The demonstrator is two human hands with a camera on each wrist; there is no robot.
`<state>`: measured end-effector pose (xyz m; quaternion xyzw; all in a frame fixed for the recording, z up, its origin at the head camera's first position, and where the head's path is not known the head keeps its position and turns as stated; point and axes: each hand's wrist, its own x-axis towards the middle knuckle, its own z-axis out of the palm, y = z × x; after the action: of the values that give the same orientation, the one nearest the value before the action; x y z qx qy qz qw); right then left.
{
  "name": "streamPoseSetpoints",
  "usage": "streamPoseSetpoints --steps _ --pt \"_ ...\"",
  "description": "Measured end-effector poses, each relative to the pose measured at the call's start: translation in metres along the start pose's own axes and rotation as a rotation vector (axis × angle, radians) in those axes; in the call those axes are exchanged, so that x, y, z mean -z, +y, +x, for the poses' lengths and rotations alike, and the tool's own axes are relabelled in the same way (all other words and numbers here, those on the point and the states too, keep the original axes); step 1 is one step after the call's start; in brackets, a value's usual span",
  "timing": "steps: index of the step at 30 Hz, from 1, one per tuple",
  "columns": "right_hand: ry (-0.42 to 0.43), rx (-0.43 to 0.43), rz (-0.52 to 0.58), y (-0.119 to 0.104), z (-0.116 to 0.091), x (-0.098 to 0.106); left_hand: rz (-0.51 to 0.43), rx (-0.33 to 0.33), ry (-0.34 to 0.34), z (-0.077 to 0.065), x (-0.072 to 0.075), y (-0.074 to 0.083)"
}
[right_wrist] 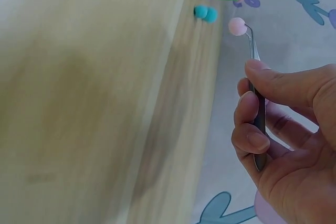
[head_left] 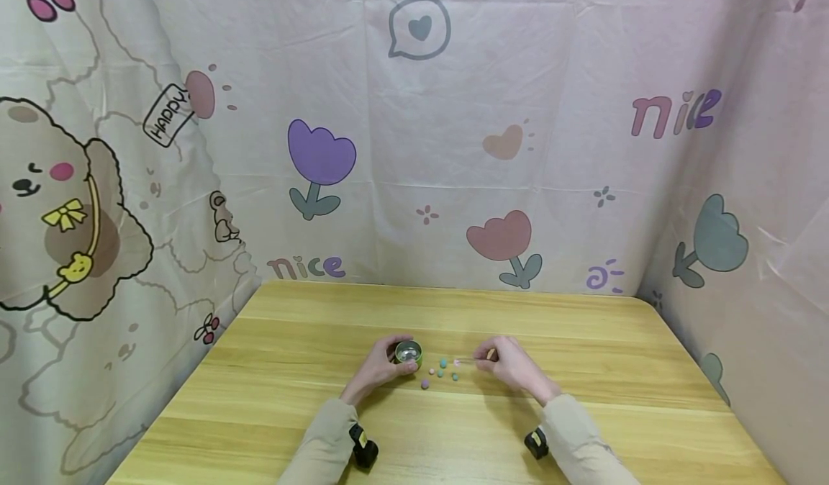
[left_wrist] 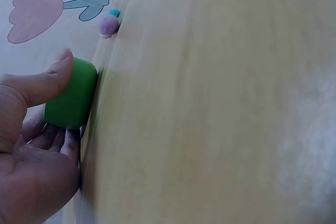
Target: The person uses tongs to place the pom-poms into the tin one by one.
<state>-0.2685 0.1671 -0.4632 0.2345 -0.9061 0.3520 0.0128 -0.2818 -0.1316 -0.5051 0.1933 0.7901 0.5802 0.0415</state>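
My left hand (head_left: 381, 365) holds a small round green tin (left_wrist: 72, 95) on the table, thumb on the near side and fingers around the far side. Its open top faces up in the head view. In my right hand (head_left: 512, 364) a pair of bent-tip metal tweezers (right_wrist: 259, 111) is pinched between thumb and fingers. A pale pink pom-pom (right_wrist: 237, 26) sits at the tweezer tips, raised off the table. Between the hands lie several small pom-poms: a purple one (head_left: 424, 384), a small pink one (head_left: 432, 371) and some teal ones (head_left: 443, 363).
The wooden table (head_left: 291, 370) reaches back to a patterned cloth (head_left: 414, 111) that hangs behind it and at both sides. Black devices (head_left: 365, 452) are strapped at both wrists, over beige sleeves (head_left: 324, 438).
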Motion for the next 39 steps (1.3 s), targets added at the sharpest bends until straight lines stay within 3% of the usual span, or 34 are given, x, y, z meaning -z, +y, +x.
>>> streamPoseSetpoints --steps 20,39 --pt "-0.005 0.038 -0.011 -0.032 0.028 -0.017 -0.009 0.026 0.010 0.000 0.000 0.000" --pt "-0.048 0.064 0.029 -0.047 0.046 -0.028 -0.021 0.038 0.020 0.001 -0.001 0.000"
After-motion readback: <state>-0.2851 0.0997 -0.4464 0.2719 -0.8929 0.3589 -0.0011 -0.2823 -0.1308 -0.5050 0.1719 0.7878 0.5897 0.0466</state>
